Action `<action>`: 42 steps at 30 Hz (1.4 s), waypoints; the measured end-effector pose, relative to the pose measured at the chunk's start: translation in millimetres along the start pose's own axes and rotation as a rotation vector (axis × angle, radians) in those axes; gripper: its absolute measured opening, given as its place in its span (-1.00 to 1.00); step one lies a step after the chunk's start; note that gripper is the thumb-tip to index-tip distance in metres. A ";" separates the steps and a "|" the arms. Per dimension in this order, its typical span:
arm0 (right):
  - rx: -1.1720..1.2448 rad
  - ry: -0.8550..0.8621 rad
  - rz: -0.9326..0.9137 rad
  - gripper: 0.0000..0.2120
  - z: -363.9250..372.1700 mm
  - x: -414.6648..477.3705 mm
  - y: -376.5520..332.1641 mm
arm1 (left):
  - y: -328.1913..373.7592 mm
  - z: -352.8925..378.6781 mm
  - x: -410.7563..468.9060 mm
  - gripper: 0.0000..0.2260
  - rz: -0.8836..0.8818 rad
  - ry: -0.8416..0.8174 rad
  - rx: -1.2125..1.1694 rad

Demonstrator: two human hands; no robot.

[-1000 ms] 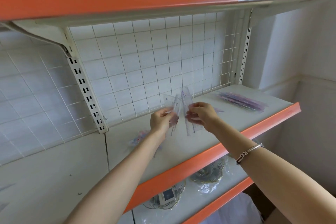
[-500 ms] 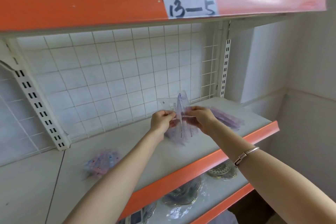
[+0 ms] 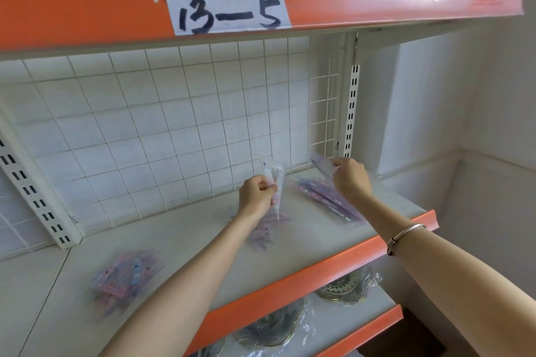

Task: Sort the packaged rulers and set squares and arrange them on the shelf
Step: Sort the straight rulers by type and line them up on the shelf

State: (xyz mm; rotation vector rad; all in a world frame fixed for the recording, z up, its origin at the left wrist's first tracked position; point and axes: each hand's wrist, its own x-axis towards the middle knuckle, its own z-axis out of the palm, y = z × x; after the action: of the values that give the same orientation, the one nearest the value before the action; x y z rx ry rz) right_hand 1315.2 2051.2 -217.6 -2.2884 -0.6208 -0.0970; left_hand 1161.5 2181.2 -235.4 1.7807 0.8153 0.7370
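Observation:
My left hand [image 3: 256, 195] grips a clear packaged set square [image 3: 275, 180], its narrow tip pointing down over the white shelf [image 3: 179, 243]. My right hand [image 3: 351, 178] holds a purple packaged ruler [image 3: 322, 166] above a pile of purple rulers [image 3: 327, 200] at the shelf's right end. A small heap of purplish packages [image 3: 265, 229] lies under my left wrist. Another pile of pink and blue packages [image 3: 124, 278] sits at the front left, blurred.
An orange-edged upper shelf [image 3: 377, 6] with a paper label "13-5" [image 3: 227, 10] overhangs the work area. White wire grid [image 3: 174, 130] backs the shelf. Wrapped decorative plates [image 3: 345, 287] lie on the lower shelf. A white wall stands at the right.
My hands have come apart: the right one carried a ruler to the right over the purple pile, and the left one kept the set square. The view shifted rightward and down.

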 end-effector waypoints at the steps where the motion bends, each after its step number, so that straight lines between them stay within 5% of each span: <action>1: -0.048 -0.019 0.008 -0.57 1.2 4.5 4.9 | -0.2 1.9 0.8 -0.93 0.004 0.001 0.015; 6: -0.145 -0.107 -0.004 -0.55 13.4 17.8 30.6 | -1.4 6.6 4.8 -0.79 -0.007 0.012 0.057; 15: -0.236 -0.254 -0.047 -0.61 28.8 22.8 49.4 | -7.0 5.9 9.7 -0.88 -0.036 0.041 0.044; 25: -0.272 -0.317 -0.257 -0.67 42.3 17.4 15.4 | -20.3 -32.0 4.7 -0.97 -0.039 0.099 -0.009; 42: -0.285 -0.343 -0.497 -0.69 66.5 -22.3 -29.4 | -35.7 -67.3 -16.0 -0.82 -0.177 0.034 -0.095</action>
State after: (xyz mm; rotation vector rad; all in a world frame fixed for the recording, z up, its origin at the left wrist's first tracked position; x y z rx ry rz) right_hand 1274.4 2105.6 -251.6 -2.3867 -1.4280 -0.0302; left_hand 1092.3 2213.8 -249.8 1.5927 0.9331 0.6793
